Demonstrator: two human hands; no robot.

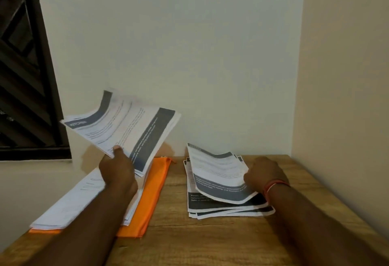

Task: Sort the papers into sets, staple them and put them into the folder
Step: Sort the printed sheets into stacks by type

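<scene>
My left hand [117, 171] grips a fanned bundle of printed sheets [128, 127] by its near edge and holds it up above the table's left side. Under that arm a flat pile of white papers [71, 200] lies on an orange folder [153, 190]. On the right a loose stack of sheets with dark bands [223, 204] lies on the wood. A curled single sheet [216, 173] arches over that stack, and my right hand [264, 176] pinches its right edge. No stapler shows in view.
The wooden table [210, 244] stands in a corner, with a pale wall behind and another on the right. A dark window frame [27, 76] is at the upper left. The table's left edge runs just beside the orange folder.
</scene>
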